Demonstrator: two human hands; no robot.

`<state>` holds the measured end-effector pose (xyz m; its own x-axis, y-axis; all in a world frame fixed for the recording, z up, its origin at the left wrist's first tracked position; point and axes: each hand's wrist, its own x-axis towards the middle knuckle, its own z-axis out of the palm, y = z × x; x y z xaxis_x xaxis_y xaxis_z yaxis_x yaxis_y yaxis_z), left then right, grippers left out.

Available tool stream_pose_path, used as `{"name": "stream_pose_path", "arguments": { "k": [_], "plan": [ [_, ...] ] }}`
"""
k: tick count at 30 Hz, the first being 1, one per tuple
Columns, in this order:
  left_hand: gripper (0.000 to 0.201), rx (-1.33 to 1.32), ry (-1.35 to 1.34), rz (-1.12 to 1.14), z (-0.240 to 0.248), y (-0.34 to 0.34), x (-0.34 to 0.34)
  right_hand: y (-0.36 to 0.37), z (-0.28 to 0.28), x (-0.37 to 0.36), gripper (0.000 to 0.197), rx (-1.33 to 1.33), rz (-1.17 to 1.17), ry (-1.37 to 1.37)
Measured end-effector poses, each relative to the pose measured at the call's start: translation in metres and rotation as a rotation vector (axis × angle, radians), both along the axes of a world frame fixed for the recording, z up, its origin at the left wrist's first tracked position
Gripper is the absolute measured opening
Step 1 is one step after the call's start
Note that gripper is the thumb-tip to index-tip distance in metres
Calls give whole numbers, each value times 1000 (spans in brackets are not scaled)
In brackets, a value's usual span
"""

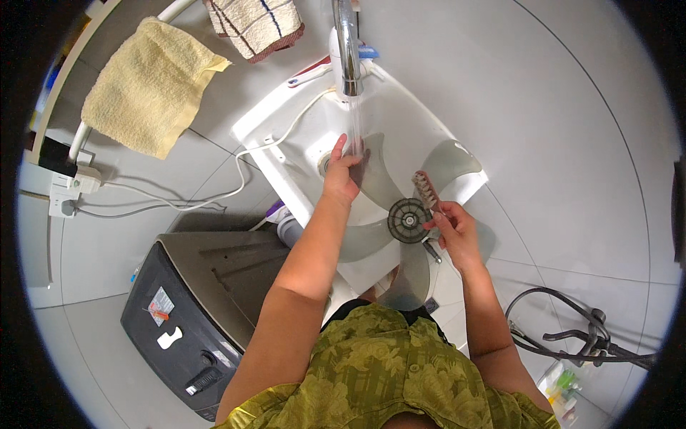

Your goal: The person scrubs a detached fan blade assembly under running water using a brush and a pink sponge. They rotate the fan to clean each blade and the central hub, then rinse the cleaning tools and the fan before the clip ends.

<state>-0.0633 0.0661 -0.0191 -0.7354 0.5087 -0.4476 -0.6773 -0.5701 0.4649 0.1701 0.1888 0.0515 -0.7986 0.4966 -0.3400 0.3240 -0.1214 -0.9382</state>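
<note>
A translucent grey fan blade assembly (382,168) with a round ribbed hub (408,221) lies tilted over the white washbasin (268,161). My left hand (343,175) is at its upper left blade, under the running water. Thumb and fingers are pinched about that blade's edge, with darker finger shapes showing through the plastic. Between the fingers of my right hand (457,232) is a scrubbing brush (426,190) with pale bristles and a reddish-brown back. It is held just right of the hub, bristles turned toward the blades.
A chrome faucet (349,64) pours water into the basin. Toothbrushes (311,74) rest on its back ledge. A yellow towel (153,86) and a checked towel (256,27) hang behind. White cables (221,194) run to a wall socket. A dark washing machine (193,307) stands left; a black hose (572,343) right.
</note>
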Motion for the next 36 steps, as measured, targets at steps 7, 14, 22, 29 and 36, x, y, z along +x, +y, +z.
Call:
{"name": "stream_pose_path", "arguments": {
  "k": [7, 14, 22, 29, 36],
  "plan": [
    [43, 244, -116, -354, 3, -17, 7, 7, 3, -10, 19, -14, 19, 14],
    [39, 36, -58, -120, -6, -41, 29, 12, -14, -22, 20, -78, 88, 2],
    [48, -324, 203, 65, -3, -47, 38, 4, -14, -26, 18, -90, 113, -9],
    [40, 99, -61, -40, 4, -60, 36, 6, -13, -28, 18, -93, 115, 14],
    [40, 59, 27, -315, 0, -64, 55, 12, -8, -29, 21, -62, 110, 3]
  ]
}}
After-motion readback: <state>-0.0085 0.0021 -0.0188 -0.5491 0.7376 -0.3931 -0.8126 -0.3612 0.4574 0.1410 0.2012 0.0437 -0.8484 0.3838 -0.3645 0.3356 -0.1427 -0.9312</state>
